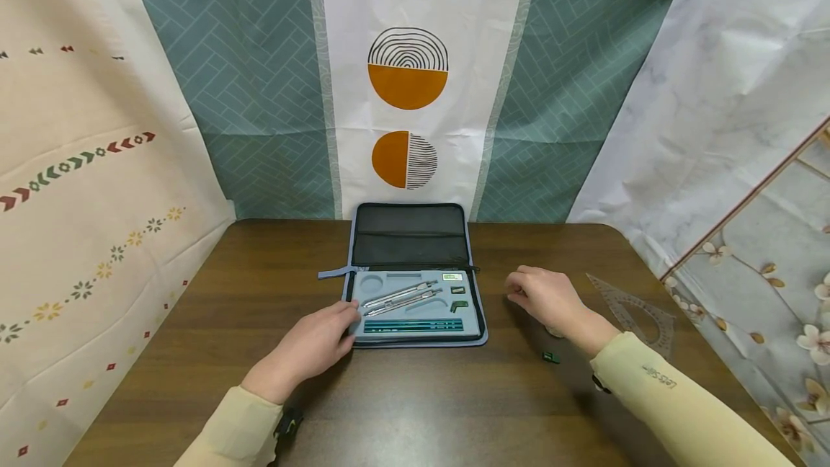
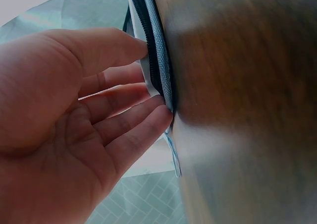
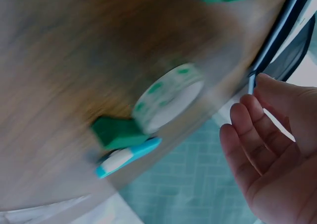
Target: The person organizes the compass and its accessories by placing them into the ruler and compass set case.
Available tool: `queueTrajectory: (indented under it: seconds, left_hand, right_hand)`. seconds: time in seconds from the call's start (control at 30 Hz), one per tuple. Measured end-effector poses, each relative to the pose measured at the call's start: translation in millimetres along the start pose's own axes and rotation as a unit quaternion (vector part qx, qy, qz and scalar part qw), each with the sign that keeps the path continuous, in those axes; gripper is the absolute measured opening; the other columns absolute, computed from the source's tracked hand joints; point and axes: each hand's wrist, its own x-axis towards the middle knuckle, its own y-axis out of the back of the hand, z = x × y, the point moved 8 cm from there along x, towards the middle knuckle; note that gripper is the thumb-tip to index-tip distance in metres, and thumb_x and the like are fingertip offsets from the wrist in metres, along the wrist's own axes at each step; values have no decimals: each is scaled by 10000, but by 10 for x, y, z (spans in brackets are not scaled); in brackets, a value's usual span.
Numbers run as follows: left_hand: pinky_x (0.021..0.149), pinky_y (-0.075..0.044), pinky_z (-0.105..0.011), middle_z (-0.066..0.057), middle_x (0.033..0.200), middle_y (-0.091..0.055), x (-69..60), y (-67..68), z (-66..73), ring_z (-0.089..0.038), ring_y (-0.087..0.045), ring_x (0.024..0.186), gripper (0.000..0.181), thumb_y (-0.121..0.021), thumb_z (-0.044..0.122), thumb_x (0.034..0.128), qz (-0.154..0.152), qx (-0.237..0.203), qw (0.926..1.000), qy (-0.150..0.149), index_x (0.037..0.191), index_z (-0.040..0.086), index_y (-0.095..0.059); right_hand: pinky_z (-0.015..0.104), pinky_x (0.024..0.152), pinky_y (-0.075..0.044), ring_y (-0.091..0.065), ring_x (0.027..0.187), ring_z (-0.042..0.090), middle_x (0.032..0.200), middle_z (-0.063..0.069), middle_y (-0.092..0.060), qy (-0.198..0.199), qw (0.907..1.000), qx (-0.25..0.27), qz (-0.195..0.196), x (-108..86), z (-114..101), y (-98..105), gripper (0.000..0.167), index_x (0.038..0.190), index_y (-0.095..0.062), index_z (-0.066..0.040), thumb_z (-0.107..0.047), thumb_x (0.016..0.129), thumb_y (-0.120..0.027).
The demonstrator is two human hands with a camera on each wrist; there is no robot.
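An open zip case (image 1: 415, 343) lies on the table with a pale blue tray. In the tray are two silver compasses (image 1: 398, 295), teal pencils (image 1: 413, 325), a small white block with a green label (image 1: 452, 277) and a green piece (image 1: 459, 305). My left hand (image 1: 322, 332) rests against the case's left edge, its fingertips touching the zip border (image 2: 157, 45) in the left wrist view. To the right of the case, my right hand (image 1: 545, 299) hovers low over the table with loosely bent fingers. No held thing shows in it.
In the right wrist view lie a white-and-green tape roll (image 3: 168, 97), a dark green block (image 3: 116, 132) and a blue-and-white stick-shaped thing (image 3: 128, 158). A small green object (image 1: 550, 357) and a clear set square (image 1: 638, 316) lie at the right. Fabric hangs behind the table.
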Motion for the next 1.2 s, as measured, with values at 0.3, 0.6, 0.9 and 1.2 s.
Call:
queueTrajectory:
  seconds: [0.3, 0.6, 0.9, 1.2]
  left_hand:
    - [997, -621, -488, -205, 1456, -685, -5, 3, 7, -338, -719, 1234, 262, -847, 67, 973, 5, 24, 10000, -25, 1216, 25, -758]
    - [982, -627, -477, -206, 1443, -689, 4, 29, 43, -330, -725, 1212, 281, -857, 64, 963, 28, 76, 9999, -110, 1221, 18, -756]
    - [980, -629, -472, -199, 1442, -689, 17, 6, 28, -325, -728, 1198, 291, -858, 73, 966, -1, 84, 9999, -70, 1233, 22, -754]
    - [992, -623, -481, -200, 1434, -692, 3, 28, 30, -331, -722, 1218, 272, -859, 61, 959, 16, 79, 9999, -70, 1210, 27, -757]
  right_hand:
    - [373, 602, -578, -696, 758, 159, 912, -32, -693, -255, 9994, -158, -149, -157, 269, 40, 199, 1010, -783, -151, -131, 890, -940]
    - [412, 613, -591, -700, 755, 174, 929, -22, -714, -644, 9966, -305, -405, -349, 554, 44, 240, 1061, -799, -132, -225, 894, -943]
    - [470, 629, -609, -723, 810, 250, 980, 33, -740, -888, 9944, -211, -532, -453, 672, 36, 308, 1123, -804, -110, -275, 900, -938]
    - [477, 650, -617, -741, 892, 282, 1004, 48, -737, -986, 9932, -249, -567, -510, 747, 12, 341, 1166, -786, -77, -215, 897, -943]
